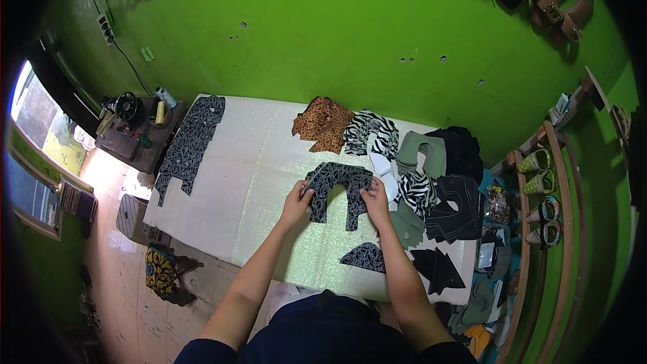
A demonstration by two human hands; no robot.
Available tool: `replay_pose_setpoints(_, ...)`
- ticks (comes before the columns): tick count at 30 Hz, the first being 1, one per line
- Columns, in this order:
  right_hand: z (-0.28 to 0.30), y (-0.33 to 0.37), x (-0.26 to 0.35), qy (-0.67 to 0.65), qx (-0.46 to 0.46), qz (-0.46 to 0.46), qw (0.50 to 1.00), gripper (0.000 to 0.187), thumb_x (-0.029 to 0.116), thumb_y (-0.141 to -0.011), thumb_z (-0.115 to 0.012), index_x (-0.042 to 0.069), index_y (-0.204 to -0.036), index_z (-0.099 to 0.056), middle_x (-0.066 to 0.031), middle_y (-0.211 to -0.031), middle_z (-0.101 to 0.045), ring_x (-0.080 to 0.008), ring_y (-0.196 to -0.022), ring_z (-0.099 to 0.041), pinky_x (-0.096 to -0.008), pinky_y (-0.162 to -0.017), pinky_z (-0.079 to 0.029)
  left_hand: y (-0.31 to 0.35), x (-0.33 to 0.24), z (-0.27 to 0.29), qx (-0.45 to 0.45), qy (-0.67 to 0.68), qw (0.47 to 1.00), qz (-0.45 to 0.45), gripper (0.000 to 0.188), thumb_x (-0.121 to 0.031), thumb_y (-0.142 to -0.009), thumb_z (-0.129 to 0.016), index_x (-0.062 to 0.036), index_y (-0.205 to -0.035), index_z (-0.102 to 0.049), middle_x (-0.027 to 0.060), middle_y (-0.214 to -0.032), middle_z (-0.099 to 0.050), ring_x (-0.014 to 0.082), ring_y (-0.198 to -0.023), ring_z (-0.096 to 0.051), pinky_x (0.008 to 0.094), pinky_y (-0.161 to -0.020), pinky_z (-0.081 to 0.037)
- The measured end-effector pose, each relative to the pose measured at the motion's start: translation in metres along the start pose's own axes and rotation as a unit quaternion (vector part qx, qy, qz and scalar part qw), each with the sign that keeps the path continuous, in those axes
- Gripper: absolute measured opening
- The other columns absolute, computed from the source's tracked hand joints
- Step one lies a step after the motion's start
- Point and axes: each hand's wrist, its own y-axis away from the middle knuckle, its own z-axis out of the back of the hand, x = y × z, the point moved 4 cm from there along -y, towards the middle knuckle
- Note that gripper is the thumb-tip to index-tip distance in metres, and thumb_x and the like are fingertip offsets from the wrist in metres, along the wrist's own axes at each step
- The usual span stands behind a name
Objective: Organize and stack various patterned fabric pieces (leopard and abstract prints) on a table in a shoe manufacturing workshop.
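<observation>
Between my two hands is an arch-shaped piece of dark grey patterned fabric (335,174), spread just over or on the white table (249,155); I cannot tell whether it touches. My left hand (296,202) grips its left edge, thumb on top. At the right edge, my right hand (375,199) pinches it the same way. A smaller cut piece of the same pattern (364,257) lies near my right forearm. Beyond my hands are leopard-print pieces (322,125) and zebra-print pieces (372,133). Small white pieces (384,168) lie beside my right hand.
Dark patterned fabric (192,141) covers the table's left end. Olive green pieces (421,152) and black pieces (455,209) pile up at right. A sewing machine table (138,141) stands far left. Sandals hang on a wooden rack (559,202) at right. A green wall (323,40) rises behind.
</observation>
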Motion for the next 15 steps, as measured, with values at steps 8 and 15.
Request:
replay_pose_setpoints(8,-0.014,0.041,-0.002,-0.180,0.128,-0.186,0.958,0.017,0.010,-0.086,-0.053,0.004,-0.102,-0.051,-0.0021,-0.086,-0.058,-0.0092,-0.077,-0.054,-0.0223,-0.066,-0.043,0.031,0.014,0.023,-0.027,0.057,0.995,0.073,0.021,-0.006,-0.090,-0.048,-0.0022,-0.110,-0.043,0.0043,-0.077,-0.058,0.0081,-0.066,-0.053,0.0221,-0.059,-0.043)
replay_pose_setpoints(15,-0.038,0.108,-0.035,-0.019,0.071,-0.185,0.980,0.033,0.012,-0.090,-0.047,0.002,-0.121,-0.043,-0.0022,-0.081,-0.054,-0.0089,-0.068,-0.047,-0.0241,-0.061,-0.040,0.089,0.044,0.053,-0.053,-0.018,0.993,0.104,0.022,-0.006,-0.086,-0.052,-0.0002,-0.107,-0.048,0.0048,-0.074,-0.057,0.0087,-0.062,-0.051,0.0225,-0.056,-0.041)
